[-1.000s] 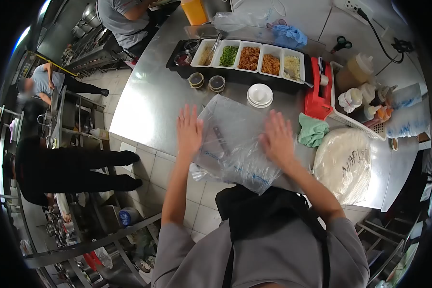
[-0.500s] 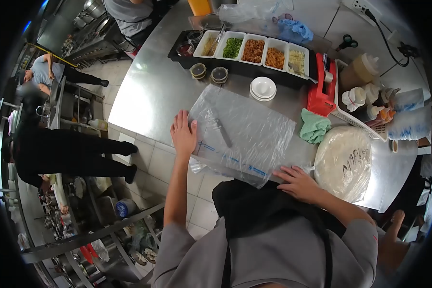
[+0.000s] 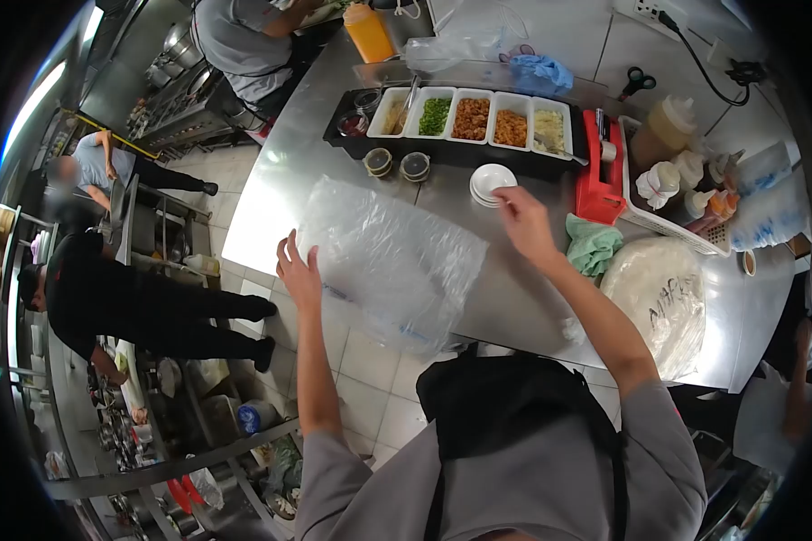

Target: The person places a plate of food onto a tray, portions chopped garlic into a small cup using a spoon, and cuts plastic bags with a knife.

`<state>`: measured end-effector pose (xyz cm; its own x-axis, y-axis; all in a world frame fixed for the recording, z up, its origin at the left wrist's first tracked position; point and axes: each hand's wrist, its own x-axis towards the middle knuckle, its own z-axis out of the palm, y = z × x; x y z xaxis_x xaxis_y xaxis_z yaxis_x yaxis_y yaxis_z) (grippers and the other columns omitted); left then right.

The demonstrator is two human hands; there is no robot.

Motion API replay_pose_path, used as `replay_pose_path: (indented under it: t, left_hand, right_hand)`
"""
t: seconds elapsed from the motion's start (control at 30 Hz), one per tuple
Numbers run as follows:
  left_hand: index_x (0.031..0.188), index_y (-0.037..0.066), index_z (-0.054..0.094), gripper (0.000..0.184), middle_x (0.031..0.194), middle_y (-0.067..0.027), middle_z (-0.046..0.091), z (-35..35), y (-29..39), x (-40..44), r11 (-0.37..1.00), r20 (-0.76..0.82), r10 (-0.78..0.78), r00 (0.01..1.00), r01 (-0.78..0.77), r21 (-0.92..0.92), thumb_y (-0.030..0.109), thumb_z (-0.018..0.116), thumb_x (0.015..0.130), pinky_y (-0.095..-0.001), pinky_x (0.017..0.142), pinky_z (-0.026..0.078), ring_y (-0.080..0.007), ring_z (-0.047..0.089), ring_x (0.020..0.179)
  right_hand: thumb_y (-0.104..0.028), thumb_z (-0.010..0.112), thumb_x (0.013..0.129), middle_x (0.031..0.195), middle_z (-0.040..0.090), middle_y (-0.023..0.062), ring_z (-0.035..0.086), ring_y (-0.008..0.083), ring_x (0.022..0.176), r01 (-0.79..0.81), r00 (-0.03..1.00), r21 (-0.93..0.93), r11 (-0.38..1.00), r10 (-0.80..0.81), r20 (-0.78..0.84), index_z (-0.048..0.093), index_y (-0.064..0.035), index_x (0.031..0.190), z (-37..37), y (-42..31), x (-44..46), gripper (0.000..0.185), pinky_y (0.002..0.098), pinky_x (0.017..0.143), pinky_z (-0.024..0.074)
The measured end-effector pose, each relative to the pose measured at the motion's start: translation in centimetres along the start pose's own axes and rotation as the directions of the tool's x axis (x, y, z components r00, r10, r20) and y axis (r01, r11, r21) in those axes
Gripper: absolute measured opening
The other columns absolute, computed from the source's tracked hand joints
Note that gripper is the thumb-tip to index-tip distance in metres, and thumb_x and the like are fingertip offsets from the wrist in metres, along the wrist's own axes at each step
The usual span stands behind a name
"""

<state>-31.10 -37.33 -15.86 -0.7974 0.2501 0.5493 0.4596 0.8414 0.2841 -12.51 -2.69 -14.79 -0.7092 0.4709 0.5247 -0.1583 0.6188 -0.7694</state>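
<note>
The left hand (image 3: 301,273), fingers spread, lies at nine o'clock of the clear plastic sheet (image 3: 392,261), partly over the steel table (image 3: 266,194). Well apart, the right hand (image 3: 526,225) is at the white bowls (image 3: 492,180), at the sheet's two o'clock; its grip is unclear.

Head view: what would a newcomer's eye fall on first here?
Probably the big crinkled sheet of clear plastic, mid-picture and reaching past the front edge of the steel counter, with the left hand spread at its left side. Next come the colorful chopped foods in white tubs behind it, and the bright red holder to their right. The right hand is at the small white bowls.
</note>
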Motion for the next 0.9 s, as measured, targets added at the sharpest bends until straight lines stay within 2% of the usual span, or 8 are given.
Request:
replay_pose_path:
  t: [0.1, 0.17, 0.27, 0.47, 0.67, 0.77, 0.8, 0.9]
  left_hand:
    - [0.134, 0.014, 0.041, 0.050, 0.133, -0.0161, 0.041, 2.1, 1.5, -2.4, 0.998, 0.135, 0.062, 0.989, -0.061, -0.014, 0.036, 0.051, 0.091, -0.0502, 0.099, 0.031, -0.0354, 0.039, 0.123]
    - [0.137, 0.017, 0.039, 0.052, 0.140, -0.0163, 0.036, 2.8, 3.7, -4.5, 0.999, 0.398, -0.017, 0.917, 0.032, -0.032, 0.043, 0.042, 0.092, -0.0521, 0.104, 0.023, -0.0354, 0.031, 0.130]
    - [0.139, 0.022, 0.037, 0.053, 0.145, -0.0141, 0.030, 4.2, 3.5, -4.5, 0.998, 0.353, 0.005, 0.936, -0.025, 0.054, 0.047, 0.035, 0.093, -0.0509, 0.108, 0.016, -0.0324, 0.025, 0.135]
    - [0.137, 0.020, 0.040, 0.052, 0.143, -0.0129, 0.033, 4.9, 3.3, -2.2, 0.981, 0.368, 0.195, 0.909, -0.183, -0.066, 0.046, 0.039, 0.092, -0.0501, 0.107, 0.018, -0.0348, 0.029, 0.132]
    - [0.138, 0.022, 0.039, 0.052, 0.146, -0.0121, 0.029, 7.4, 5.1, 0.8, 0.944, 0.418, 0.329, 0.847, -0.303, -0.128, 0.046, 0.038, 0.092, -0.0474, 0.109, 0.017, -0.0337, 0.027, 0.133]
    - [0.138, 0.022, 0.038, 0.051, 0.146, -0.0123, 0.028, 8.4, 4.2, 2.5, 0.950, 0.420, 0.313, 0.852, -0.291, -0.118, 0.046, 0.038, 0.093, -0.0472, 0.109, 0.016, -0.0343, 0.028, 0.133]
    - [0.136, 0.018, 0.041, 0.050, 0.144, -0.0125, 0.032, 8.2, 4.4, 2.8, 0.940, 0.339, 0.338, 0.878, -0.330, -0.083, 0.040, 0.045, 0.092, -0.0475, 0.107, 0.020, -0.0337, 0.030, 0.131]
    - [0.128, 0.012, 0.048, 0.046, 0.135, -0.0120, 0.044, 7.0, 6.3, 1.6, 0.896, 0.095, 0.423, 0.901, -0.402, -0.188, 0.031, 0.054, 0.087, -0.0463, 0.101, 0.027, -0.0322, 0.038, 0.125]
  right_hand:
    - [-0.014, 0.055, 0.086, 0.083, 0.063, 0.0169, 0.061, 0.0371, 0.079, 0.029, 0.973, -0.106, 0.994, -0.004, 0.229, 0.059, -0.0042, 0.093, 4.8, 0.2, 0.4, 0.013, 0.0436, 0.069, 0.0495]
    - [-0.025, 0.059, 0.084, 0.084, 0.063, 0.0189, 0.062, 0.0368, 0.079, -0.046, 0.901, -0.280, 0.959, 0.160, 0.403, 0.057, -0.0036, 0.092, 7.5, -0.7, -0.3, 0.023, 0.0434, 0.069, 0.0507]
    - [-0.034, 0.062, 0.080, 0.088, 0.063, 0.0204, 0.063, 0.0367, 0.079, -0.054, 0.849, -0.395, 0.917, 0.251, 0.465, 0.056, -0.0012, 0.095, 10.4, -2.3, -1.5, 0.037, 0.0434, 0.069, 0.0516]
    - [-0.039, 0.064, 0.079, 0.099, 0.060, 0.0204, 0.064, 0.0364, 0.081, -0.054, 0.767, -0.485, 0.873, 0.347, 0.539, 0.055, 0.0021, 0.096, 9.1, -3.8, -1.3, 0.046, 0.0433, 0.068, 0.0521]
    - [-0.037, 0.058, 0.085, 0.096, 0.057, 0.0150, 0.062, 0.0335, 0.082, -0.173, 0.815, -0.461, 0.871, 0.389, 0.430, 0.055, -0.0016, 0.100, 5.8, -2.8, -3.1, 0.039, 0.0417, 0.066, 0.0525]
    - [-0.035, 0.056, 0.087, 0.094, 0.053, 0.0128, 0.061, 0.0322, 0.083, -0.085, 0.926, -0.472, 0.878, 0.244, 0.289, 0.056, -0.0037, 0.100, 6.6, -2.6, -4.3, 0.034, 0.0418, 0.065, 0.0528]
    - [-0.033, 0.056, 0.086, 0.095, 0.052, 0.0125, 0.061, 0.0318, 0.084, -0.044, 0.942, -0.468, 0.883, 0.193, 0.275, 0.055, -0.0034, 0.100, 6.6, -2.8, -4.6, 0.033, 0.0418, 0.065, 0.0530]
    - [-0.029, 0.059, 0.083, 0.096, 0.052, 0.0119, 0.060, 0.0309, 0.087, 0.061, 0.962, -0.471, 0.880, 0.073, 0.262, 0.053, -0.0025, 0.101, 6.4, -2.9, -5.0, 0.033, 0.0414, 0.065, 0.0533]
